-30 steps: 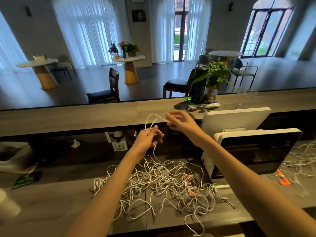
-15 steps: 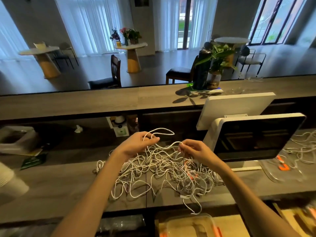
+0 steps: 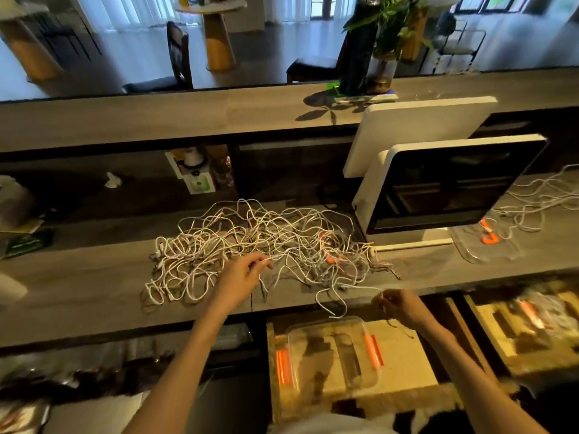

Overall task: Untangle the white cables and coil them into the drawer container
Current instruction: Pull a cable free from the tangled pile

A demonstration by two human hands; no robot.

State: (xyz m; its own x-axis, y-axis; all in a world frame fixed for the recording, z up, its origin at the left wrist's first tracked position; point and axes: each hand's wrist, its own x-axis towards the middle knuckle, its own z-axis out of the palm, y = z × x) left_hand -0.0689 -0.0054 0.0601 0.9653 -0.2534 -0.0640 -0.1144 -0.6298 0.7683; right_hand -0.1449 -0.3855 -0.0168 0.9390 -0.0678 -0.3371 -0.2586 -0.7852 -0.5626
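Cables: a white tangle lies on the counter, left of the monitor.
Left hand: fingers pinch a strand at the tangle's near edge.
Right hand: fingers pinch a loose cable end just off the counter edge.
Container: clear, in the open drawer below the tangle.
Advice: draw the strand slowly; let the left hand feed slack so that knots do not tighten.

Two white-backed monitors stand one behind the other at the counter's right. On the raised ledge behind, a dark bottle stands beside a potted plant. Beyond, round pedestal tables and a dark chair.
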